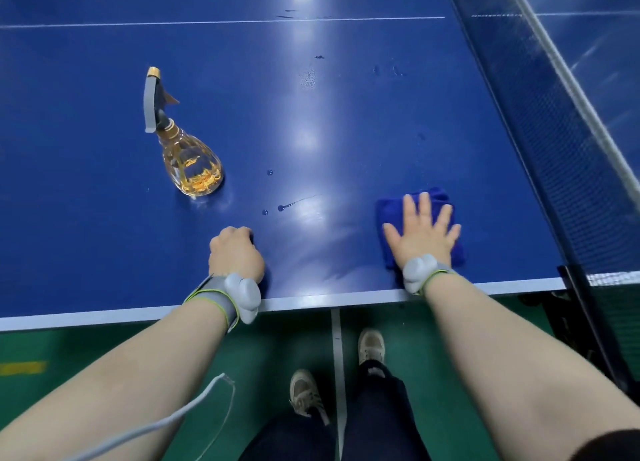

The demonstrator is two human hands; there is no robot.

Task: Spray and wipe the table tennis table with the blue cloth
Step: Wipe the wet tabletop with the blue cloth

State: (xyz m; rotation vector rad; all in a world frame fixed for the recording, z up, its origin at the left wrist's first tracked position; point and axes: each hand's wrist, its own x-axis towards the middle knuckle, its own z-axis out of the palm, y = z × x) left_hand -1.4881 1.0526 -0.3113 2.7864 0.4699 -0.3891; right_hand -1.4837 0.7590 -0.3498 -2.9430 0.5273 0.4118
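Observation:
The blue table tennis table (104, 235) fills the upper view, its white near edge running across the middle. A folded blue cloth (391, 211) lies flat near that edge on the right. My right hand (422, 235) presses on the cloth with fingers spread. My left hand (235, 252) rests on the table as a closed fist, holding nothing, left of the cloth. A clear spray bottle (190, 159) with amber liquid and a grey trigger stands beyond my left hand. Water drops and a streak (294, 202) lie between the bottle and the cloth.
The dark net (554, 149) with its white top band runs along the right side, clamped at the table's corner (581, 287). More droplets (308, 78) sit farther out. A white line (221, 21) crosses the far table. Green floor, my legs and shoes are below.

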